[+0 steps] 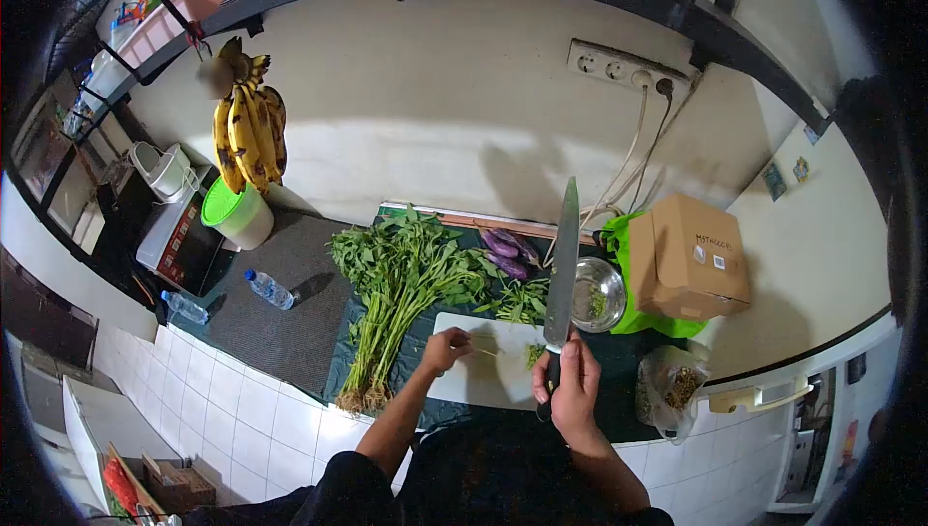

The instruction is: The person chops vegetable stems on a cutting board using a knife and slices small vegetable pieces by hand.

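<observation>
A large knife (562, 275) points blade up in my right hand (574, 383), whose fingers are wrapped round its black handle. My left hand (448, 349) is closed over the left part of the white cutting board (474, 389), with thin green stems (485, 344) at its fingertips. Chopped greens (534, 356) lie on the board near the knife handle. Behind the board are loose leafy greens (522, 302) and purple eggplants (508, 253). A metal bowl (597, 294) with some green pieces stands right of the blade. Left of the board lies a big bunch of rooted greens (391, 318).
A cardboard box (688, 257) sits on a green bag (628, 318) at the right, with a clear plastic bag (670, 393) in front. Water bottles (271, 290), a green-lidded bucket (238, 217) and hanging bananas (251, 134) are at the left.
</observation>
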Demonstrator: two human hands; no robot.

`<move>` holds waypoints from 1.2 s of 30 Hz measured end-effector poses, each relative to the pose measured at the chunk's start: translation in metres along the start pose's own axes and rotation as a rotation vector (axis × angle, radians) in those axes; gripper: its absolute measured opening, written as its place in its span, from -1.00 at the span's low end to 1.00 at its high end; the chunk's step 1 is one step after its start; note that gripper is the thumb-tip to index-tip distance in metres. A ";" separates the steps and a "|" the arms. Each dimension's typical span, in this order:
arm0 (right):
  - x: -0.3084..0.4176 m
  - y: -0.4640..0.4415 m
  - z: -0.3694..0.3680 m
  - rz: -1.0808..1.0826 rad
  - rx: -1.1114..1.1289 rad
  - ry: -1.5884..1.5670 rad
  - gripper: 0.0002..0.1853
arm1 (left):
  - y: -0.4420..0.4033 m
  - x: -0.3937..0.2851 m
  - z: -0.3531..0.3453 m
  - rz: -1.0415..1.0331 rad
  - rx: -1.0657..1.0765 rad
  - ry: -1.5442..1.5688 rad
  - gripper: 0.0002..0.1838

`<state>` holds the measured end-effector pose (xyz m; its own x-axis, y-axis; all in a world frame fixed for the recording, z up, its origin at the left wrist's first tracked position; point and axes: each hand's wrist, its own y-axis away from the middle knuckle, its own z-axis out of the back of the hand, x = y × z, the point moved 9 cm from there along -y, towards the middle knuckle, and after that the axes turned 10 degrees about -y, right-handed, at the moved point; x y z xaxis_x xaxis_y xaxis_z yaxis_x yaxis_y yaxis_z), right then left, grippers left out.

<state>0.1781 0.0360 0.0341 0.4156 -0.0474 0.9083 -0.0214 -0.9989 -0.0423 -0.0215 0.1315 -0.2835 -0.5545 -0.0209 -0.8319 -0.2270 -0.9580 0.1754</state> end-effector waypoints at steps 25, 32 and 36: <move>0.000 0.004 -0.019 -0.007 0.021 0.087 -0.53 | -0.042 -0.037 -0.063 -0.451 0.143 -1.093 -0.77; 0.012 -0.002 -0.026 0.033 0.073 0.136 -0.56 | -0.048 -0.005 -0.054 -0.241 0.034 -1.070 -0.76; 0.049 -0.031 -0.028 0.214 0.070 0.114 -0.62 | -0.031 -0.035 -0.032 -0.154 0.034 -0.917 -0.70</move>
<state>0.1742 0.0642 0.0917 0.3029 -0.2611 0.9165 -0.0328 -0.9640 -0.2638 0.0310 0.1528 -0.2766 -0.9289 0.3541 -0.1090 -0.3662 -0.9221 0.1251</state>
